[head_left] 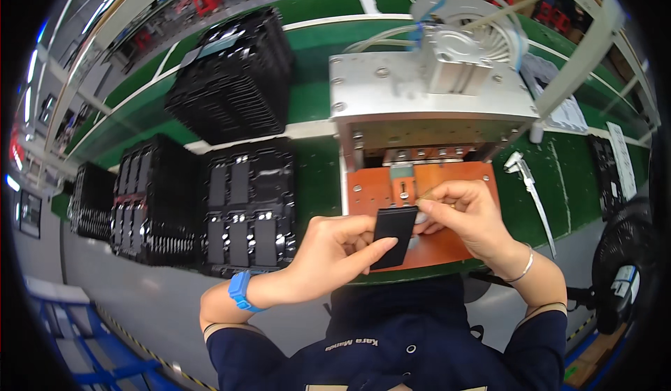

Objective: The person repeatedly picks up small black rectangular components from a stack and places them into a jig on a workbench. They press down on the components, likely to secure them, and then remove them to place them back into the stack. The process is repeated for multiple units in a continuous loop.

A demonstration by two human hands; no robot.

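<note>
As the left hand (339,248) grips a black rectangular panel (396,234) before the silver metal machine (384,87), right hand (465,216) pinched closed — contents unclear

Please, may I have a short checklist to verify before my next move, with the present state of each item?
1. Black flat piece held by left hand: ok.
2. Right hand near the piece's upper right corner: ok.
3. Something small pinched in that hand: cannot tell.
4. Caliper off the orange plate: ok, on the green surface.
5. Wrists bare: not ok; blue watch left, bangle right.
</note>
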